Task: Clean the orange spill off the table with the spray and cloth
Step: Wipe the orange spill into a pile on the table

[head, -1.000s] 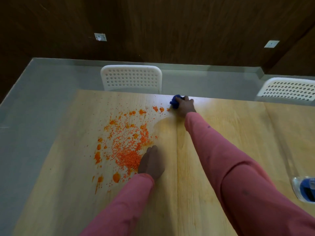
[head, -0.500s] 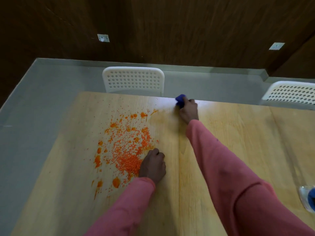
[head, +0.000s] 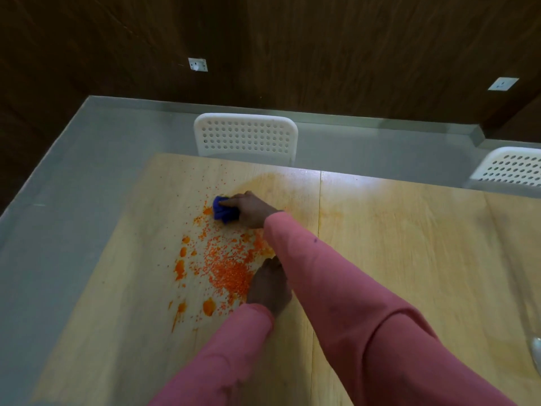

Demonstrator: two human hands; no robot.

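Spill: orange spill (head: 225,265) on the table (head: 409,259), left of centre.
Cloth: blue cloth (head: 223,211), earlier at the far edge, now at the spill's far side.
Right hand (head: 253,210): fingers clutch the cloth.
Left hand (head: 269,285): still beside the spill; finger state unclear.

The table (head: 409,259) is pale wood with fine grain, smooth, with a wet sheen toward 12 o'clock. The spill (head: 228,268) on it looks grainy and matt, wetter blobs at its 9 o'clock edge. The cloth (head: 221,210) is soft blue fabric, bunched. Both sleeves (head: 336,288) are matt pink knit. The chairs (head: 246,136) are white perforated plastic. The wall (head: 292,39) is dark wood panelling.
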